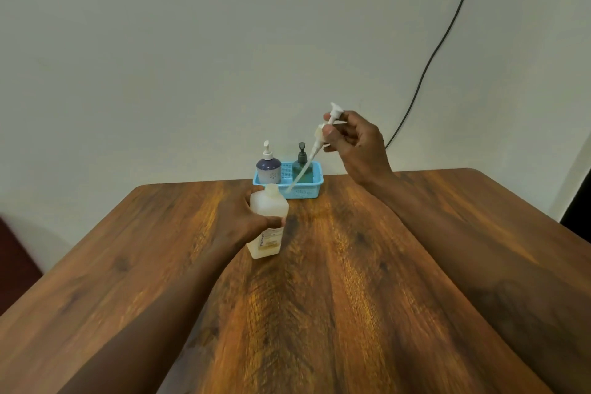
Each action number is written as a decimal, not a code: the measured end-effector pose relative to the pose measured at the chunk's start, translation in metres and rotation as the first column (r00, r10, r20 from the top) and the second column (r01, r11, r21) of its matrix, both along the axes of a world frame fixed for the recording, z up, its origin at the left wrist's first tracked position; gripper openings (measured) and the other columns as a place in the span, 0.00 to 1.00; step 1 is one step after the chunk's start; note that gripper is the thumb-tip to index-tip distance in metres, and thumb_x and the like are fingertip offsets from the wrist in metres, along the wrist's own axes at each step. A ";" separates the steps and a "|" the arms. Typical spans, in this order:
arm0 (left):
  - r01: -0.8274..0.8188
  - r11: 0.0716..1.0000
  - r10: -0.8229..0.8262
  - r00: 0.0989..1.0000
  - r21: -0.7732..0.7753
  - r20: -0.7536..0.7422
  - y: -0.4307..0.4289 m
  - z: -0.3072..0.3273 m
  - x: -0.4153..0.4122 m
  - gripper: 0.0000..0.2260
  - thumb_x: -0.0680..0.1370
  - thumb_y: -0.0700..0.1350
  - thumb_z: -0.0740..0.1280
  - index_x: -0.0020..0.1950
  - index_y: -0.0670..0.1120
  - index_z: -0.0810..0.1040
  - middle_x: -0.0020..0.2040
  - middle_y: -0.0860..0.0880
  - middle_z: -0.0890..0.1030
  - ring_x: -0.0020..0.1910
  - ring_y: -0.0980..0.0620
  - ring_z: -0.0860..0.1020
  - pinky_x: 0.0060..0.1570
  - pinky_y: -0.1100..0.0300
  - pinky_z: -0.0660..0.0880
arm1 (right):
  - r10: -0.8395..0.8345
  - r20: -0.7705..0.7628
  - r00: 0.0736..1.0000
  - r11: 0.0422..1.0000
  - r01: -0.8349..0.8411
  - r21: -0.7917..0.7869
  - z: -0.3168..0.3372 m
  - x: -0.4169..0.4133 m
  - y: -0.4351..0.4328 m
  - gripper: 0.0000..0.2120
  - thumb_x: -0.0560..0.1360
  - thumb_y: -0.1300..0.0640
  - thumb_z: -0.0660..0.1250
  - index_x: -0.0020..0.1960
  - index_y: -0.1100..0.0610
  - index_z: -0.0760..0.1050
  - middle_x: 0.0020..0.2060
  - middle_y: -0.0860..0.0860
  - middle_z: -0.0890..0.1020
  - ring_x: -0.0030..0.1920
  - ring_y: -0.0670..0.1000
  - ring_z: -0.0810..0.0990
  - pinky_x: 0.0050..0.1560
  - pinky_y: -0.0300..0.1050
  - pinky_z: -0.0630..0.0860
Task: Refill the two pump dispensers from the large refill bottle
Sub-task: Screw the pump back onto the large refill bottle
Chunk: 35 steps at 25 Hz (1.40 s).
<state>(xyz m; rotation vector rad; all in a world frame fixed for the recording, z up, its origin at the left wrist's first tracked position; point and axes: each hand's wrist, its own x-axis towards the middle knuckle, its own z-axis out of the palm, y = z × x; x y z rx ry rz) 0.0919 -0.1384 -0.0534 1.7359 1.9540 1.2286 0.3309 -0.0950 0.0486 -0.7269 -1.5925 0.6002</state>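
The large refill bottle [268, 224], pale and square-sided with an uncapped neck, stands on the wooden table [351, 281], and my left hand [246, 217] grips its side. My right hand [351, 137] holds the white pump head [323, 134] up in the air, its long tube slanting down toward the bottle's mouth, the tip just to the right of it. Behind, a blue basket [305, 190] holds two pump dispensers: a blue-grey one with a white pump [268, 168] on the left and a dark green one with a dark pump [302, 166] on the right.
The basket sits at the table's far edge against a pale wall. A black cable [447, 32] runs down the wall at the right. A dark red object [16, 259] shows beyond the table's left edge.
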 end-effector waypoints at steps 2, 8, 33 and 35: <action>-0.007 0.999 0.008 1.000 -0.031 0.005 -0.001 0.001 0.002 0.41 0.53 0.65 0.79 0.64 0.55 0.77 0.59 0.51 0.83 0.52 0.52 0.81 0.46 0.54 0.83 | 0.040 -0.140 0.989 0.996 -0.050 -0.070 0.009 -0.009 0.002 0.10 0.82 0.58 0.68 0.62 0.57 0.79 0.50 0.52 0.86 0.50 0.51 0.87 0.50 0.52 0.85; 0.035 0.999 -0.035 0.999 -0.041 -0.001 -0.001 0.004 0.009 0.44 0.55 0.64 0.80 0.69 0.56 0.76 0.62 0.51 0.82 0.55 0.51 0.80 0.48 0.53 0.83 | 0.028 -0.192 0.981 0.992 -0.051 -0.118 0.003 -0.019 0.008 0.12 0.82 0.57 0.68 0.64 0.59 0.78 0.49 0.51 0.86 0.48 0.52 0.87 0.51 0.51 0.85; 0.143 0.960 -0.163 0.984 0.241 0.065 0.001 0.046 0.037 0.41 0.60 0.71 0.78 0.69 0.55 0.78 0.58 0.57 0.85 0.51 0.59 0.83 0.47 0.57 0.84 | 0.179 0.213 0.961 0.968 -0.133 -0.214 -0.002 -0.025 0.006 0.14 0.75 0.53 0.76 0.58 0.57 0.83 0.51 0.50 0.87 0.50 0.48 0.87 0.52 0.46 0.85; 0.130 0.952 -0.146 0.989 0.276 0.036 -0.001 0.049 0.043 0.39 0.61 0.70 0.78 0.69 0.56 0.79 0.57 0.57 0.84 0.49 0.59 0.83 0.46 0.60 0.83 | 0.066 0.191 0.979 0.982 -0.030 -0.185 -0.001 -0.025 0.007 0.17 0.68 0.49 0.82 0.50 0.58 0.82 0.45 0.50 0.87 0.44 0.48 0.86 0.48 0.46 0.85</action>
